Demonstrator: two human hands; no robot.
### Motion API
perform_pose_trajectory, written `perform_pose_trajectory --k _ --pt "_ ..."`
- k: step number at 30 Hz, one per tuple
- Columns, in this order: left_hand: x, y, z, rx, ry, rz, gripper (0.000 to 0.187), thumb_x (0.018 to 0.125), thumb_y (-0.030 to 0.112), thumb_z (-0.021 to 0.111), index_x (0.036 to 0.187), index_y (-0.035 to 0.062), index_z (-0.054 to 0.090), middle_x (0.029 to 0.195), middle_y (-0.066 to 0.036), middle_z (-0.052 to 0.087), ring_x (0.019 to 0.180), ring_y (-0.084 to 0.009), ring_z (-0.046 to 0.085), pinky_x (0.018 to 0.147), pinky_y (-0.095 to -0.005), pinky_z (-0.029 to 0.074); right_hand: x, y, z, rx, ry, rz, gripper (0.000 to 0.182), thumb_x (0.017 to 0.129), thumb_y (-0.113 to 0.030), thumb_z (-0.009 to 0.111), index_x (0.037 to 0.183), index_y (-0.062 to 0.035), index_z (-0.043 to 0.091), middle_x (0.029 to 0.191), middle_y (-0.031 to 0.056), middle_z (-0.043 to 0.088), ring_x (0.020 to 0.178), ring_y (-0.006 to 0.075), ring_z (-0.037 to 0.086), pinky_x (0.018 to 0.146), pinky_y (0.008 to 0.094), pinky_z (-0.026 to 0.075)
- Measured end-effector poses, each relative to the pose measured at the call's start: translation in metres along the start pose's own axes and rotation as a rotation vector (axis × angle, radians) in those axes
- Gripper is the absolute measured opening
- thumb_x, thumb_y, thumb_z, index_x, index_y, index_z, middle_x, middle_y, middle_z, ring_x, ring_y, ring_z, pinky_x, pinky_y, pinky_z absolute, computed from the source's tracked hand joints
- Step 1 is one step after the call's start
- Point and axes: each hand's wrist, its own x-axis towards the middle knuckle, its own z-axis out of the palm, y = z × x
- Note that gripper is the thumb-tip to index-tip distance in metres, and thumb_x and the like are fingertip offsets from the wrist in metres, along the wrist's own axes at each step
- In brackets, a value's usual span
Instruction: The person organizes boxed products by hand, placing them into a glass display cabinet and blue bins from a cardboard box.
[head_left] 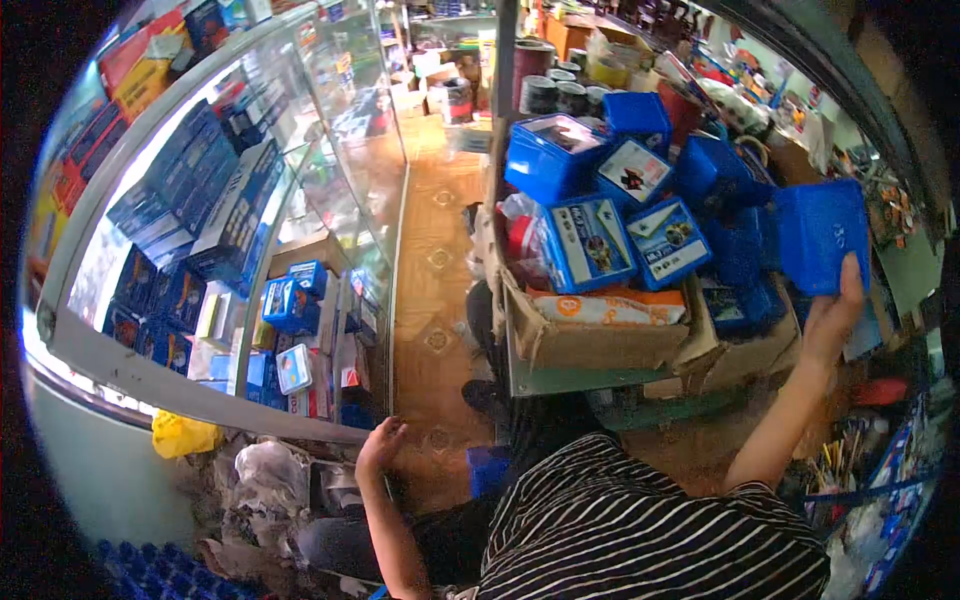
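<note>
My right hand (838, 312) grips the lower edge of a blue plastic box (822, 235), held up at the right side of a pile. Faint pale marks show on the box's face. Beside it, several more blue boxes (712, 170) are heaped in cardboard cartons (600, 342). Two of them, a labelled box (588, 245) and another labelled box (668, 242), have printed picture lids facing up. Low on the left, my left hand (380, 447) is apart from the pile, next to the bottom corner of a glass display case (300, 425). Its fingers are curled in, with nothing visible in them.
Blue cartons (240, 215) and small boxes fill the display case's shelves. A tiled floor aisle (438, 260) runs between case and pile. Spools (540, 95) stand behind the pile. A yellow bag (186, 434) and crumpled plastic (270, 475) lie at lower left.
</note>
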Motion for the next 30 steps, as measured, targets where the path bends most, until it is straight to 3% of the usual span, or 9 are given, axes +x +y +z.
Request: perform_pose_trajectory --k 4,7,10,14,15,19,24,27,30 --pt "0.005 0.001 0.0 0.03 0.026 -0.012 0.049 0.093 0.035 0.064 0.128 0.0016 0.056 0.117 -0.022 0.065 0.11 -0.0323 0.064 0.091 -0.0377 0.05 -0.008 -0.022 0.095 -0.647 -0.421 -0.491 0.054 0.085 -0.035 0.069 0.129 -0.0061 0.059 0.128 0.0127 0.058 0.121 0.0284 0.054 0.104 0.0421 0.041" --pt "-0.009 0.011 -0.011 -0.116 0.095 0.004 0.047 0.094 0.033 0.063 0.128 0.0019 0.056 0.117 -0.021 0.065 0.109 -0.0326 0.064 0.091 -0.0379 0.05 -0.005 -0.014 0.118 -0.871 -0.547 -0.669 0.051 0.083 -0.035 0.071 0.125 -0.008 0.062 0.124 0.0134 0.058 0.118 0.0316 0.055 0.104 0.0412 0.041" --pt "-0.007 -0.007 -0.013 -0.234 0.156 0.123 0.045 0.095 0.031 0.063 0.128 0.0017 0.056 0.116 -0.021 0.066 0.109 -0.0319 0.064 0.091 -0.0376 0.05 0.007 0.008 0.088 -0.954 -0.409 -0.546 0.051 0.08 -0.034 0.073 0.123 -0.0085 0.062 0.123 0.0144 0.056 0.118 0.0331 0.054 0.104 0.0401 0.041" --pt "-0.014 0.007 -0.022 -0.036 0.168 0.099 0.041 0.094 0.025 0.064 0.126 0.0004 0.056 0.114 -0.023 0.066 0.106 -0.03 0.065 0.089 -0.0356 0.05 -0.016 -0.026 0.029 -1.067 -0.709 -0.222 0.048 0.078 -0.029 0.076 0.119 -0.0075 0.063 0.117 0.0128 0.054 0.113 0.0309 0.055 0.1 0.039 0.042" --pt "-0.017 0.024 -0.022 -0.019 0.15 0.017 0.041 0.095 0.027 0.063 0.126 0.0005 0.057 0.113 -0.022 0.067 0.104 -0.0306 0.066 0.087 -0.0363 0.051 -0.029 -0.022 0.016 -1.063 -0.683 -0.174 0.049 0.078 -0.029 0.076 0.119 -0.0074 0.062 0.117 0.0122 0.054 0.113 0.0307 0.055 0.1 0.0385 0.042" --pt "0.004 -0.006 0.004 -0.11 -0.004 0.086 0.043 0.096 0.031 0.06 0.126 0.0007 0.057 0.113 -0.022 0.067 0.105 -0.0316 0.066 0.088 -0.0378 0.051 -0.055 0.001 -0.014 -1.074 -0.612 -0.069 0.051 0.076 -0.029 0.078 0.119 -0.0065 0.062 0.12 0.0106 0.052 0.114 0.0304 0.054 0.101 0.0373 0.04" --pt "0.001 0.008 0.002 0.01 0.01 0.001 0.044 0.096 0.033 0.06 0.127 0.0015 0.056 0.116 -0.022 0.066 0.108 -0.0318 0.065 0.09 -0.0391 0.05 -0.027 -0.032 0.021 -1.193 -0.739 -0.076 0.051 0.08 -0.031 0.077 0.121 -0.004 0.061 0.133 0.0122 0.051 0.124 0.0304 0.05 0.107 0.0387 0.038" --pt "0.014 -0.024 0.004 -0.086 0.065 0.116 0.047 0.096 0.035 0.06 0.128 0.0016 0.055 0.118 -0.023 0.065 0.11 -0.0318 0.064 0.092 -0.0401 0.049 -0.001 -0.037 0.088 -0.947 -0.818 -0.282 0.049 0.085 -0.031 0.073 0.123 -0.0044 0.061 0.132 0.0143 0.055 0.124 0.0304 0.052 0.108 0.0388 0.037" --pt "-0.001 0.01 -0.014 -0.034 0.045 0.016 0.048 0.095 0.036 0.061 0.129 0.0014 0.055 0.119 -0.023 0.065 0.112 -0.0329 0.063 0.092 -0.0402 0.049 0.012 0.003 0.167 -0.825 -0.967 -0.4 0.063 0.085 -0.041 0.072 0.134 -0.0044 0.053 0.131 0.0194 0.056 0.126 0.0325 0.052 0.108 0.039 0.038"
